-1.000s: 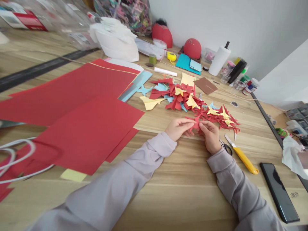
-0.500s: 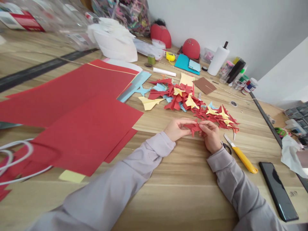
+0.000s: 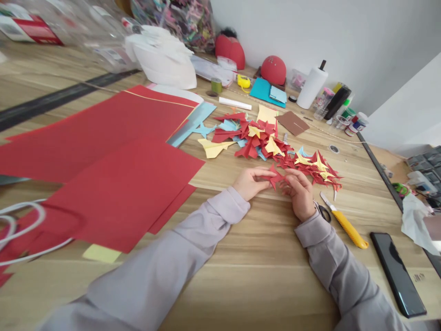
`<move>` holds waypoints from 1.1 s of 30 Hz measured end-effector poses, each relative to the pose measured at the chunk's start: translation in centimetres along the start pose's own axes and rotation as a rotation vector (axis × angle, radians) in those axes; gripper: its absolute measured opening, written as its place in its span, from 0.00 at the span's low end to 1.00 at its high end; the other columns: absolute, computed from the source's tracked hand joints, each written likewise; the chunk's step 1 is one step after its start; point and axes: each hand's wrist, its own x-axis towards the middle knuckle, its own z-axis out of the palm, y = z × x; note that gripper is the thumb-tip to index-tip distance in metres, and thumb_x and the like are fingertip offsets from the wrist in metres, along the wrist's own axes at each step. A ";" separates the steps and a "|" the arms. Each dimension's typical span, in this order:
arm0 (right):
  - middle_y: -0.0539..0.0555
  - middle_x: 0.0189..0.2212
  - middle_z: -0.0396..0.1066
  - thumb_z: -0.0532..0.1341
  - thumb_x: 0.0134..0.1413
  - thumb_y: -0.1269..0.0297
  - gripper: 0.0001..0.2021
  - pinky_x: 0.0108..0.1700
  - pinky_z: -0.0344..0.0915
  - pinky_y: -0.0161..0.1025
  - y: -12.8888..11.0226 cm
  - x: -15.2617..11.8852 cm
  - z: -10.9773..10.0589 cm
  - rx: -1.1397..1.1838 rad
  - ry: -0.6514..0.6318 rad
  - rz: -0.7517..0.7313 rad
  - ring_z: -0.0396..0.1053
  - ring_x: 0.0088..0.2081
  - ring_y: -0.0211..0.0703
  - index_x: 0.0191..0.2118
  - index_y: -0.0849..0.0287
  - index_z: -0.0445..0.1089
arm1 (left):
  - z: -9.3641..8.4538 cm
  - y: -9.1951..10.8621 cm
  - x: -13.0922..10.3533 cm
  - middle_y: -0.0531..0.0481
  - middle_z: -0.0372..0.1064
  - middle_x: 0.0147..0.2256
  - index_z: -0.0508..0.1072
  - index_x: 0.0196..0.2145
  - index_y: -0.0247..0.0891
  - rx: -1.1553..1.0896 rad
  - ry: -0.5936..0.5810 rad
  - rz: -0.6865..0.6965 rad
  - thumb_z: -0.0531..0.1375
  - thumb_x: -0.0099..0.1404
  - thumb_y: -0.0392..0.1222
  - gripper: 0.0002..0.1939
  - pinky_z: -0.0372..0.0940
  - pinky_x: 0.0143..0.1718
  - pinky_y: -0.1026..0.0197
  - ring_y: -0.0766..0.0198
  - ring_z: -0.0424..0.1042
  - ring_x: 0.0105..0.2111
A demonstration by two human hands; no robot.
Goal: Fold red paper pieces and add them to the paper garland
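Wood, pale and striped, formed the broad tabletop (image 3: pixel 241 285), and large flat red paper sheets (image 3: pixel 138 184) overlapped on its left side. Grey sleeves (image 3: pixel 186 248) reached over the near part of the wood. Behind stood a clear plastic bag of multicoloured scraps (image 3: pixel 175 23), with blurred clear plastic containers (image 3: pixel 82 27) and a bulky white stack (image 3: pixel 167 66) near it. Beyond the hands spread a loose heap of folded red, yellow and light-blue paper (image 3: pixel 248 149), crowding the wood there. Loops of white cable (image 3: pixel 39 225) lay over the lower left sheets. At the right lay a black rectangular phone (image 3: pixel 398 276).

Each hand was narrowed in a pinch: the left hand (image 3: pixel 251 184) gripped the left side of a small red folded-paper shape (image 3: pixel 273 178), and the right hand (image 3: pixel 299 191) pinched its right tip. They held it just in front of the heap, their fingers hiding its ends. Beside the right wrist lay a yellow-handled cutter (image 3: pixel 349 230) and black-handled scissors (image 3: pixel 323 212), partly hidden by that wrist. Farther back sat a yellow tape measure (image 3: pixel 244 82).

A red-and-white label (image 3: pixel 39 30) showed on one container, too blurred to read; small dark characters (image 3: pixel 419 277) marked the tabletop beside the phone, also illegible
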 end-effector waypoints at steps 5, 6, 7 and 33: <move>0.50 0.31 0.71 0.66 0.39 0.65 0.13 0.27 0.63 0.33 0.4 0.0 0.1 -0.101 -0.036 -0.067 0.67 0.31 0.38 0.36 0.55 0.70 | -0.2 -0.1 0.2 0.44 0.72 0.40 0.78 0.31 0.35 0.010 0.034 -0.006 0.67 0.41 0.38 0.15 0.65 0.43 0.55 0.57 0.70 0.40; 0.50 0.31 0.71 0.66 0.39 0.65 0.13 0.27 0.63 0.33 0.5 0.1 0.1 -0.110 -0.035 -0.077 0.67 0.30 0.38 0.36 0.55 0.70 | -0.3 -0.1 0.2 0.43 0.71 0.41 0.78 0.30 0.35 0.023 0.033 0.004 0.67 0.41 0.38 0.15 0.65 0.43 0.56 0.57 0.70 0.40; 0.50 0.31 0.71 0.66 0.39 0.65 0.12 0.26 0.63 0.33 0.6 0.1 0.1 -0.116 -0.034 -0.083 0.67 0.30 0.37 0.35 0.56 0.70 | -0.3 -0.1 0.2 0.43 0.70 0.42 0.78 0.30 0.35 0.039 0.030 0.012 0.67 0.41 0.39 0.14 0.65 0.43 0.56 0.57 0.70 0.41; 0.49 0.25 0.68 0.63 0.44 0.59 0.09 0.26 0.60 0.34 1.0 0.1 0.2 -0.426 -0.036 -0.114 0.63 0.24 0.35 0.30 0.58 0.68 | 0.8 0.9 -0.3 0.53 0.69 0.19 0.66 0.20 0.34 -0.079 0.200 -0.084 0.69 0.37 0.43 0.17 0.66 0.23 0.62 0.66 0.69 0.20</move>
